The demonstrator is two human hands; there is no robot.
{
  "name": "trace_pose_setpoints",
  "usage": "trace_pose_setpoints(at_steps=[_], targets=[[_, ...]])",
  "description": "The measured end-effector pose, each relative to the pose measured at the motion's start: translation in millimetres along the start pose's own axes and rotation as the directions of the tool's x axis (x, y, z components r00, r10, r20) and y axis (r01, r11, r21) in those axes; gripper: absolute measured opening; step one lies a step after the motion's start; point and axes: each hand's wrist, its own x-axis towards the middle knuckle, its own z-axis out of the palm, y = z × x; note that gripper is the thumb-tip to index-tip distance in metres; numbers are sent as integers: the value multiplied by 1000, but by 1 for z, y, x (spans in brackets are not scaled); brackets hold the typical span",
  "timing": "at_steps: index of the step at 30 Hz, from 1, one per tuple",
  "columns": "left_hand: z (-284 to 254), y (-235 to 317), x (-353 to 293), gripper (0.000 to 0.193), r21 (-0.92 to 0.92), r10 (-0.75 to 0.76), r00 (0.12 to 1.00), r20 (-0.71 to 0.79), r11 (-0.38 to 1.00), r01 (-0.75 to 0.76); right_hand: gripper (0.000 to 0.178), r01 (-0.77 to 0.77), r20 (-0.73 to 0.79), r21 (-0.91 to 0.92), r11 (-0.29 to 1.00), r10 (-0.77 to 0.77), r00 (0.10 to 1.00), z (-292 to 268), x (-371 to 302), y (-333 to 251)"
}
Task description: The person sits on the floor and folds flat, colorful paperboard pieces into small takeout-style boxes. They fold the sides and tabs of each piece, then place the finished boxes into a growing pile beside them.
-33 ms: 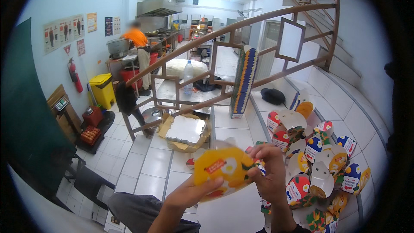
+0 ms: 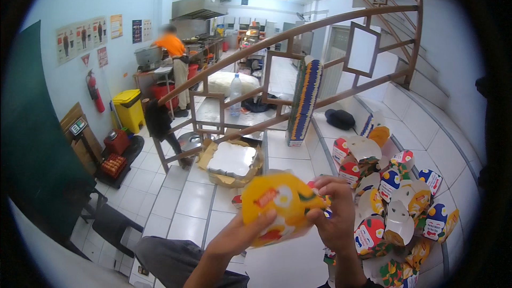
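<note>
A yellow printed carton (image 2: 280,202) with egg pictures is held up in front of me, above a pale surface. My left hand (image 2: 242,229) grips its left side, thumb on the printed face. At the carton's right edge, my right hand (image 2: 333,205) pinches the card between bent fingers and thumb. The back of the carton and the fingers behind it are hidden. To the right lies a heap of folded cartons (image 2: 400,228) in red, blue, yellow and white. A stack of flat white card pieces (image 2: 232,160) sits in opened brown paper on the step beyond my hands.
A brown metal railing (image 2: 240,56) crosses ahead. Against it leans a tall stack of nested card (image 2: 305,101), near a black cap (image 2: 340,119). Beyond are a plastic bottle (image 2: 235,96) and a person in an orange shirt (image 2: 172,46). A black chair (image 2: 113,230) stands at left.
The carton's top has tilted slightly and its right edge looks a little more folded in. My right fingers have shifted slightly along that edge. The whole view has moved a little.
</note>
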Motion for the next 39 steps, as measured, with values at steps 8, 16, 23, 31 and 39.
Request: trace_pose_setpoints(at_steps=[8,16,23,31,39], targets=[[3,3,9,48,-216,42,948,-314,970,-115,56,173,354,-430,886,-10,935,5,-17,-15],[12,-1,3,51,-383,58,988,-144,917,-110,51,232,311,-426,875,-99,945,0,-19,-7],[6,-9,3,44,-463,-31,999,37,885,44,38,330,238,-457,826,-244,940,-3,-26,-3],[4,-6,1,51,-93,-20,999,47,995,24,38,430,174,-372,822,-393,903,-4,-21,-7],[17,-3,-4,50,-89,139,989,-41,986,-143,25,204,93,-303,931,-184,978,10,-29,-18]])
